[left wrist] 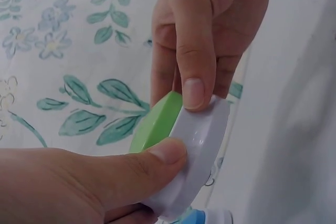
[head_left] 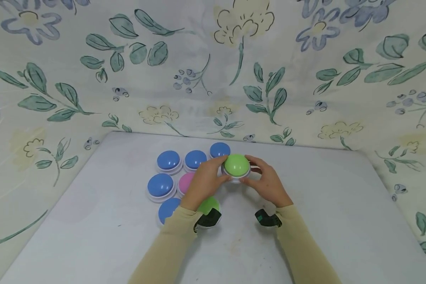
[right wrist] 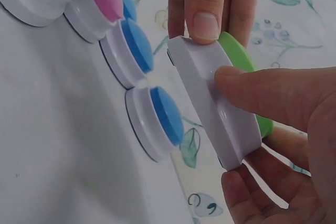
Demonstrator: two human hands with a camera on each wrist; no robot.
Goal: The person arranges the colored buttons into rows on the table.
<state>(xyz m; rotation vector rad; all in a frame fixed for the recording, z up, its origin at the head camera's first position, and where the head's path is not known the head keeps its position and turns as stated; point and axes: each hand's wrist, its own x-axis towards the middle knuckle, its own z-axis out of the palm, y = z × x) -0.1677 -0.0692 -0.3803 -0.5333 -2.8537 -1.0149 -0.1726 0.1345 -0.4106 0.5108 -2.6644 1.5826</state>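
Note:
A push button with a green dome point(head_left: 236, 165) and a white base is held up off the table between both hands. My left hand point(head_left: 206, 177) grips its left side, and the left thumb point(left wrist: 168, 150) presses on the white rim. On the opposite side my right hand point(head_left: 268, 184) pinches it, thumb on the base in the right wrist view. Under and beside the left forearm lie a pink button point(head_left: 185, 183), partly hidden, and another green button point(head_left: 209, 204). The base of the held button point(right wrist: 215, 103) is tilted in the right wrist view.
Several blue buttons point(head_left: 160, 185) stand close together on the left of the white table point(head_left: 323, 221). One blue button point(head_left: 220, 149) sits just behind the held one. A flower-patterned cloth point(head_left: 198, 98) hangs behind the table.

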